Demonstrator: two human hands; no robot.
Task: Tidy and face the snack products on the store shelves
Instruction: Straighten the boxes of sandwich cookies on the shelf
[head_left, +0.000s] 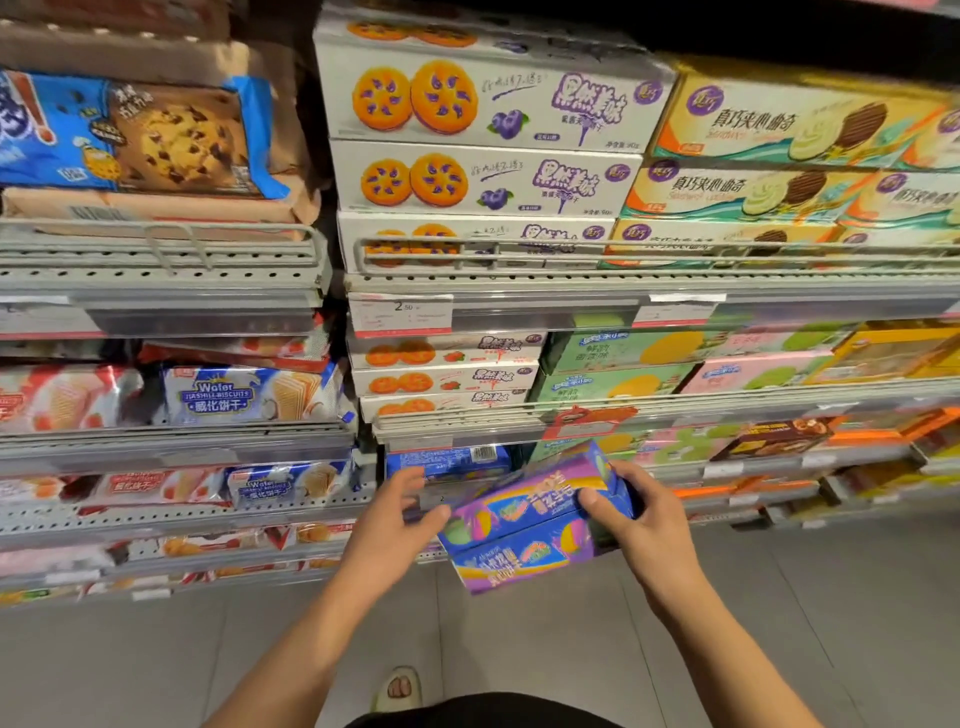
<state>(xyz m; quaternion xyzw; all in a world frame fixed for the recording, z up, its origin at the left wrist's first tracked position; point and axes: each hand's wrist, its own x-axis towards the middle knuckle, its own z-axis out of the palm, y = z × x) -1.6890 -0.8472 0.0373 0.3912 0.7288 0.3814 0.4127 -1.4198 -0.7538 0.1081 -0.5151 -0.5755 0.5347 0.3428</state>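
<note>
Both hands are out in front, low, by the bottom shelves. Right hand has its fingers curled round the right end of two stacked purple-and-blue cardboard snack boxes, which hang tilted in the air just off the front edge of a low grey metal shelf. Left hand is fairly wide, fingers relaxed, fingertips just touching the stack's left end, not really gripping.

What could go wrong imo: only one hand has a proper hold, so the lower box could slide out and hit the floor, or the tilted stack could snag the shelf's front rail going in.

Count: two boxes held, one blue box lying label-down behind them.
</note>
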